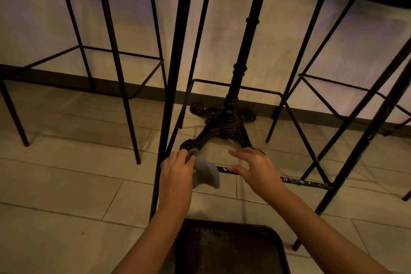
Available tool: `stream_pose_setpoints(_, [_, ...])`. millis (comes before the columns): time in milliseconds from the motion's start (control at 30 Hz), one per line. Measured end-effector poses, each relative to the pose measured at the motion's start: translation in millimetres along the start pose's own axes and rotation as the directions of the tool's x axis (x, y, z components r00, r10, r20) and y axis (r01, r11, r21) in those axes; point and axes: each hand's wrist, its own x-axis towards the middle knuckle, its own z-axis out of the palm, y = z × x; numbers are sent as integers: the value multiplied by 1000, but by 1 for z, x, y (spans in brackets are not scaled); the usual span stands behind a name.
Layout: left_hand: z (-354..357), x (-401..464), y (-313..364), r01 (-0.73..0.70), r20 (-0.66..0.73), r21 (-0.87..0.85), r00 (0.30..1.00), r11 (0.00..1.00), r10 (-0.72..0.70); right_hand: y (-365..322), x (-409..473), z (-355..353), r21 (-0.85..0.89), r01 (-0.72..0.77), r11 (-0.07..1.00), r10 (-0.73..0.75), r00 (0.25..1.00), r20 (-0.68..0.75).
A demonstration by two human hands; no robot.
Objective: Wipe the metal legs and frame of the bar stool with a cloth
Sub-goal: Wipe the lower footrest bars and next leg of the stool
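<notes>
Bar stool (178, 73): black metal frame, thin legs, standing on the tiled floor (66, 184) directly in front of the person. Its lower footrest bar (307, 182) runs horizontally from the near left leg toward the right, with pale scuffs showing on the right stretch.

Cloth (206, 171): grey-blue, bunched, draped over the left end of the footrest bar, just beside the near left leg; a loose flap hangs below the bar.

Left hand (176, 170): grip clamped on the cloth, fingers curled over its upper edge, pressing it at the corner where bar and leg meet.

Right hand (253, 168): fingers spread and apart, thumb resting on the footrest bar to the right of the cloth; nothing held.

Table pedestal (224, 122): ornate black cast base with curled feet, standing on the floor behind the bar, inside the stool's frame outline.

Further stools (111, 62): similar black frames at left and right, along a pale wall (44, 18).

Dark seat (229, 249): at the bottom edge, between the forearms.
</notes>
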Motion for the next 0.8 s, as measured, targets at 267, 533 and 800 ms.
stream_pose_setpoints(267, [0,-6,-9,-5,42,-370,999,929,22,13,-24,5,-31,75,997,-75,997,-5])
stream_pose_setpoints(533, [2,0,-13,45,57,-476,998,878,-20,32,-34,16,-152,19,988,-44,986,-160])
stream_pose_setpoints(800, [10,-1,10,9,52,-491,998,871,20,35,-37,19,-148,7,989,-38,977,-208])
